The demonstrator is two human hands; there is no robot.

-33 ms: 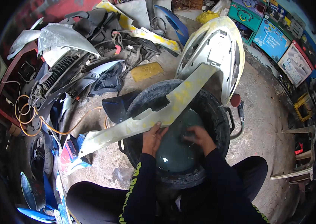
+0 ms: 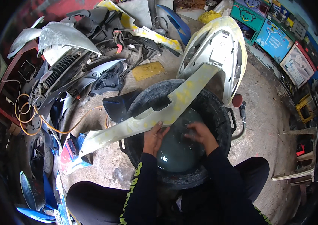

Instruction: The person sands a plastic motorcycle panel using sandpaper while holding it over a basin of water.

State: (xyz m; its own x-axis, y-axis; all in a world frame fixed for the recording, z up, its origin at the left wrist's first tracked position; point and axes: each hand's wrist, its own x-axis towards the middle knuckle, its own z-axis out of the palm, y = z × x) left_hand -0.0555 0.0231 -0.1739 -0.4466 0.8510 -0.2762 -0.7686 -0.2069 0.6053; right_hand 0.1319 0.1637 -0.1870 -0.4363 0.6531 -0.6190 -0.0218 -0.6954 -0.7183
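Note:
My left hand (image 2: pixel 153 139) grips the lower edge of a long motorcycle body panel (image 2: pixel 181 99), thumb on its upper face and fingers beneath. The panel is pale with yellow-green sanded patches and a notched edge. It slants across a round black tub (image 2: pixel 223 120), its narrow end out past the left rim and its wide end toward the far right. Cloudy grey-green water (image 2: pixel 179 157) lies in the tub. Over the water, right of the panel, is my right hand (image 2: pixel 202 137), its fingers partly bent and blurred. Whether it holds anything is unclear.
A white and yellow motorcycle fairing (image 2: pixel 219 45) stands behind the tub. Right of the tub lies a round-pad sander (image 2: pixel 240 107) with a hose. Motorcycle parts (image 2: pixel 87 71) are heaped at the left, beside an orange hose (image 2: pixel 69 132). A wooden frame (image 2: pixel 298 174) stands far right.
My right hand has shifted very slightly, its fingers a little higher over the water. My left hand and the panel stay in place.

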